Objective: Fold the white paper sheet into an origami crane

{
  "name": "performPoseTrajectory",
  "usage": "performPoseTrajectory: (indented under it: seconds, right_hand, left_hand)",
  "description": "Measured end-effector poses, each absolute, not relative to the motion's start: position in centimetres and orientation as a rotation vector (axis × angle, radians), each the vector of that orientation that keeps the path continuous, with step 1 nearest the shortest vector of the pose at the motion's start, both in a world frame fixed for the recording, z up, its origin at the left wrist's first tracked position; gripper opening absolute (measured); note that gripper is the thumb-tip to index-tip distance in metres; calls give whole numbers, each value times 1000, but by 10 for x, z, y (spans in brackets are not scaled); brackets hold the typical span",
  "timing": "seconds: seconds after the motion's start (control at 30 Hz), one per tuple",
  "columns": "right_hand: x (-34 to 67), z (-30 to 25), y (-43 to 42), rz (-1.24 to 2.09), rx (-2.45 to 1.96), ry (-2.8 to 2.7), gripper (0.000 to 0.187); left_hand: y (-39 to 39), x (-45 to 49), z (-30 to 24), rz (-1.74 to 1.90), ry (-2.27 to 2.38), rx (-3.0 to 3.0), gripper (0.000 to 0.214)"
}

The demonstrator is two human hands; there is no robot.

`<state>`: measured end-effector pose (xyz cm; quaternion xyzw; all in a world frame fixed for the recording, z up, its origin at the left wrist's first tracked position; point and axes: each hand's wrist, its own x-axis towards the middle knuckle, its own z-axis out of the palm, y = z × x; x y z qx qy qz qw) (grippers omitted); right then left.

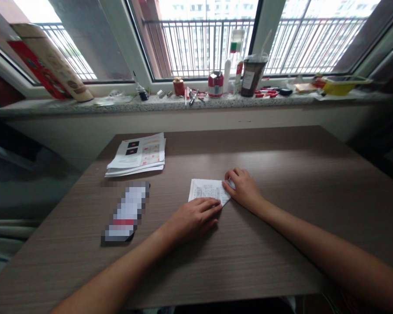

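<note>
A small folded sheet of printed paper (pixel 207 188) lies on the desk in front of me. My left hand (pixel 198 216) rests on its lower edge, with the fingers stretched out flat over the print and no grasp around it. At the paper's right corner, my right hand (pixel 244 187) has its thumb and bent fingers closed on the edge. That corner is partly hidden under the fingers.
To the left lies a phone (pixel 127 213), its screen blurred out. Behind it sits a stack of printed sheets (pixel 137 155). Along the windowsill (pixel 111 107) stand a red can (pixel 215 85), a lidded drink cup (pixel 251 77), a yellow container (pixel 339 87) and small tools.
</note>
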<state>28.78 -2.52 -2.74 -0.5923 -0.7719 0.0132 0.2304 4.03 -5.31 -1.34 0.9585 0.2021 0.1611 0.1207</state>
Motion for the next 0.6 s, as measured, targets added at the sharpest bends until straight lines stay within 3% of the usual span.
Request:
performPoseTrajectory:
  seconds: [0.6]
  right_hand:
    - [289,-28,-25,21,-1624,-2141,10]
  left_hand:
    - [-53,39,-8,328,560,2854,45]
